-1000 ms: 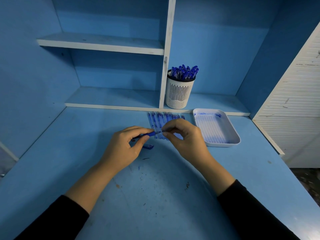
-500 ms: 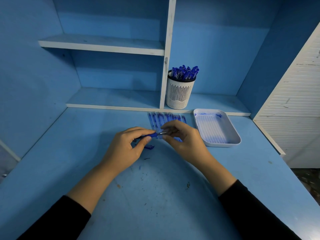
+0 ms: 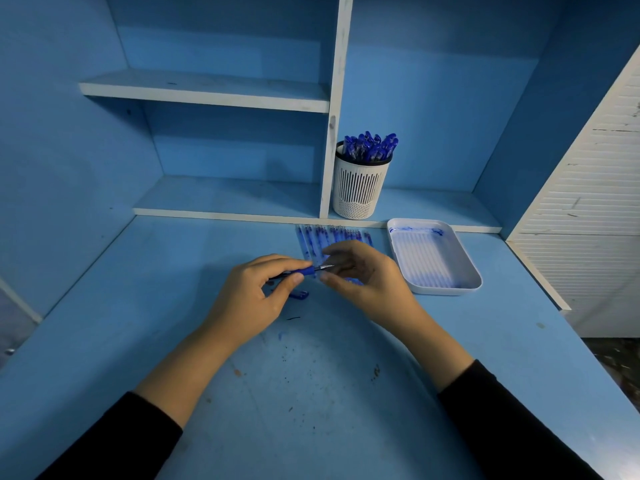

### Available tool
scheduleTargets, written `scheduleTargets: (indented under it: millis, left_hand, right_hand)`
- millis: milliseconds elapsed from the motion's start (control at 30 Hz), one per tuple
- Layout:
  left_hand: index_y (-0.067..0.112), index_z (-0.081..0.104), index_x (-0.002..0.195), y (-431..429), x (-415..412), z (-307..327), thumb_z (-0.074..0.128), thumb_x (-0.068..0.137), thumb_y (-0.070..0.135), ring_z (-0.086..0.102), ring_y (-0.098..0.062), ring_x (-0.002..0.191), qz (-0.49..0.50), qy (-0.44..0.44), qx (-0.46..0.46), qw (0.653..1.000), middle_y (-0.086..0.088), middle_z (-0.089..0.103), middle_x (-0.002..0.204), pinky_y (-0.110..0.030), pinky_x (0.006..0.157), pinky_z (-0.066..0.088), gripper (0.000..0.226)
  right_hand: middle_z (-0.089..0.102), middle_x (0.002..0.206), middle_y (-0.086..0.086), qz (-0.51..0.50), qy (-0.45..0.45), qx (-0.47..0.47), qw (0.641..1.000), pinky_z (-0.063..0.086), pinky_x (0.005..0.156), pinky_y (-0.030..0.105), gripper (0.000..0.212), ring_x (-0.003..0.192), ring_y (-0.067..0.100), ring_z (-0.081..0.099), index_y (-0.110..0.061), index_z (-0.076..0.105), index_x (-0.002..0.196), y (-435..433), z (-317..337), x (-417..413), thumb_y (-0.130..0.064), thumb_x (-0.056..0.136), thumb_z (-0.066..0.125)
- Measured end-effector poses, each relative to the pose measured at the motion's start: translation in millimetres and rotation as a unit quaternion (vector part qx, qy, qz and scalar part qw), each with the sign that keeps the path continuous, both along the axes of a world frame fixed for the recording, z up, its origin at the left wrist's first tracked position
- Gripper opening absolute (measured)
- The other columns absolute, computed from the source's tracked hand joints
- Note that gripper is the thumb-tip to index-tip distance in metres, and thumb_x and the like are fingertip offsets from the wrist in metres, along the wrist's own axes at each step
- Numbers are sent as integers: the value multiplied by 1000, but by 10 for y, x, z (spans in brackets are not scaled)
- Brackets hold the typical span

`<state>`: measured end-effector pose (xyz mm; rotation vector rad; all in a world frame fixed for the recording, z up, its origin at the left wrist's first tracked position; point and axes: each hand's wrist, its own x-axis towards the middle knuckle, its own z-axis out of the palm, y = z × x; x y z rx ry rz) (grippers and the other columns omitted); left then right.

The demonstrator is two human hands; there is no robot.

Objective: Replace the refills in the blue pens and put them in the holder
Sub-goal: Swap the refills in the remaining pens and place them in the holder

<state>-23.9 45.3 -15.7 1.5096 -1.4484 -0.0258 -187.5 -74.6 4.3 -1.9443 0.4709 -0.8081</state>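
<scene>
My left hand (image 3: 254,296) pinches a blue pen (image 3: 304,271) by its grip, tip pointing right. My right hand (image 3: 367,278) has curled fingers around the pen's metal tip; what it holds there is too small to tell. A blue pen cap (image 3: 299,295) lies on the desk just below the left thumb. A row of several clear refills (image 3: 318,239) lies on the desk behind my hands, partly hidden by the right hand. The white slotted holder (image 3: 360,188) stands on the low shelf, full of several blue pens (image 3: 370,147).
A white tray (image 3: 464,284) with blue ink smears sits right of my hands. A shelf divider (image 3: 334,133) stands left of the holder. A white slatted panel (image 3: 588,202) bounds the desk's right side. Ink marks dot the blue desk (image 3: 294,393).
My hands and the pen have stayed in nearly the same place. My right hand's fingers have opened a little around the pen's tip.
</scene>
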Motion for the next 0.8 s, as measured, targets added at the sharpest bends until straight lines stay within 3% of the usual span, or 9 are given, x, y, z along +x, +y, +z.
scheduleTargets:
  millis: [133,267,400,533,667,800]
  left_hand:
    - [18,74,107,2,0,1,68,89,11,66,-3,96,-4,-5,0,1000,16,70,102,-18,84,51,21]
    - [18,75,107,-4,3,-13,68,90,10,66,-2,94,-4,-11,1,1000,18,69,102,-19,84,52,21]
    - [19,75,107,-1,16,-12,68,90,11,66,-2,95,-2,-7,-1,1000,20,69,102,-19,83,52,20]
    - [19,75,108,-3,8,-6,69,89,9,65,-1,94,-5,-10,-1,1000,19,69,101,-19,83,52,22]
    - [19,74,108,-2,16,-12,68,90,11,66,-4,96,-9,0,1,1000,17,70,102,-19,83,51,22]
    - [20,74,108,-3,15,-12,67,90,12,66,-4,93,-7,-5,1,1000,17,70,100,-18,81,51,21]
  right_hand:
    - [70,83,-5,-13,17,-40,999,50,76,15,8,78,5,65,-13,70,93,1,-9,8,-14,86,71]
    - [70,91,1,3,-3,6,1000,53,82,21,22,86,13,67,-11,65,105,0,-4,-5,-9,84,71]
    - [70,85,-4,-7,9,-32,999,50,78,16,9,80,6,66,-10,69,95,19,-18,8,-10,86,69]
    - [70,88,-1,0,-4,13,1000,51,79,18,18,84,9,66,-12,66,102,13,-5,8,-7,85,70]
    - [69,85,-3,-3,6,-20,1000,49,76,15,7,79,7,65,-13,67,93,22,-8,17,-11,86,70]
    - [66,87,1,4,-5,11,1000,51,77,20,15,81,12,63,-12,63,95,18,-5,9,-8,84,72]
